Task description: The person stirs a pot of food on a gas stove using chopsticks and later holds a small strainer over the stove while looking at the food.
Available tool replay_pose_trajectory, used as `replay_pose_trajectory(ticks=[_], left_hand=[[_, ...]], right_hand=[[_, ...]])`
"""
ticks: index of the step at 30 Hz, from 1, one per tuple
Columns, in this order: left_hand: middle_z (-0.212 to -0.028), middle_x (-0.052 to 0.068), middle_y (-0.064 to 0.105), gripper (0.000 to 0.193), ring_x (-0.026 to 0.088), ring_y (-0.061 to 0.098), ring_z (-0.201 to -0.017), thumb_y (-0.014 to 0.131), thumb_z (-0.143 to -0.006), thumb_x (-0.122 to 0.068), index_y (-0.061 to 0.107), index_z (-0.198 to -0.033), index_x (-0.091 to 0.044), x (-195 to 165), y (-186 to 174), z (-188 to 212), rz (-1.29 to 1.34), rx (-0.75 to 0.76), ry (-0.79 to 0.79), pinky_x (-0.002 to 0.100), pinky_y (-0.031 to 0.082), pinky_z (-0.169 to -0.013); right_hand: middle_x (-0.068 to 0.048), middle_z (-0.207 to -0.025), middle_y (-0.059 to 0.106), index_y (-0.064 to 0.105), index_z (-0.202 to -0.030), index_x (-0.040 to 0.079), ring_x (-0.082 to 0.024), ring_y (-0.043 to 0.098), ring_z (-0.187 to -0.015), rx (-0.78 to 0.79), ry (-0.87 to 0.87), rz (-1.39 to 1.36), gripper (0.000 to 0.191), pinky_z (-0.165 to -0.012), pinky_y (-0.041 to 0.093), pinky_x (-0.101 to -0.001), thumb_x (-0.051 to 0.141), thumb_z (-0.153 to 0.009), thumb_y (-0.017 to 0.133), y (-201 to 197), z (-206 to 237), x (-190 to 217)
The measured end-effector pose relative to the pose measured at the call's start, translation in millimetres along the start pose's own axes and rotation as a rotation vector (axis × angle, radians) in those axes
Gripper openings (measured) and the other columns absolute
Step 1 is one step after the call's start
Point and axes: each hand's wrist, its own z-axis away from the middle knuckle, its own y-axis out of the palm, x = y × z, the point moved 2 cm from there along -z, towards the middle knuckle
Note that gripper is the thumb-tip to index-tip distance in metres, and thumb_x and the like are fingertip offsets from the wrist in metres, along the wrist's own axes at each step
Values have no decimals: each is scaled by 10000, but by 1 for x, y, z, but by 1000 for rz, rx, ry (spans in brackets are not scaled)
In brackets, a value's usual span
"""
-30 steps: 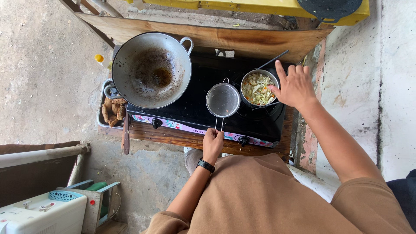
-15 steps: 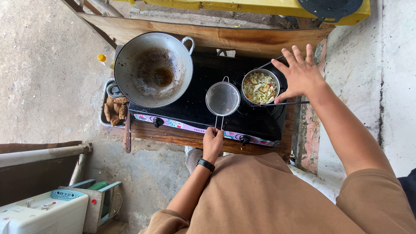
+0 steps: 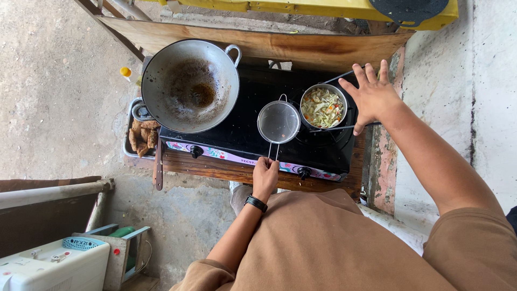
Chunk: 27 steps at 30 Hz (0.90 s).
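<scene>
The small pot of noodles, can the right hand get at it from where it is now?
Probably yes. The right hand hovers open just beside the small pot, nothing between them. The left hand is busy holding the strainer, which sits clear on the pot's other side.

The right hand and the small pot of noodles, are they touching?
Apart. The head view shows the right hand open beside the small pot, with dark stove visible between them.

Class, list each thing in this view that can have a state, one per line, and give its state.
wok: on the stove, empty but for dark residue
strainer: empty, held level over the stove
small pot: filled with noodles and vegetables
tray: holds fried pieces
left hand: closed on the strainer handle
right hand: open, fingers spread beside the small pot
</scene>
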Motion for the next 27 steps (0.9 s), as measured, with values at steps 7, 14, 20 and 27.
replay_pose_trajectory(ticks=[7, 14, 20, 27], left_hand=[[-712, 64, 622, 209, 133, 563, -629, 671, -901, -195, 590, -870, -5, 4, -6, -2, 18, -26, -12, 305, 489, -591], [-722, 69, 629, 220, 137, 571, -650, 674, -897, -202, 591, -864, -1, 6, -4, -2, 16, -19, 15, 309, 496, -617], [-728, 69, 628, 226, 138, 563, -654, 674, -901, -214, 591, -878, -5, 8, -3, -2, 20, -8, -12, 311, 495, -621], [-736, 66, 637, 236, 134, 575, -665, 678, -900, -226, 599, -890, -5, 11, -4, -2, 4, -3, -30, 304, 501, -637]], right_hand=[[-244, -1609, 238, 300, -1589, 170, -425, 134, -1525, -46, -11, 83, 1457, -1215, -2, -606, 814, -431, 904, -10, 5, 5], [-241, -1587, 336, 562, -1393, 128, -391, 247, -1512, -174, -54, 34, 1190, -1262, 165, -509, 811, -468, 865, -12, 17, 7], [-232, -1578, 316, 587, -1374, 162, -419, 279, -1429, -143, -29, -35, 1092, -1194, 224, -531, 732, -492, 886, -10, 19, 14], [-246, -1582, 327, 635, -1337, 172, -442, 278, -1428, -209, 13, -207, 1068, -1186, 217, -541, 706, -449, 895, 10, 16, 19]])
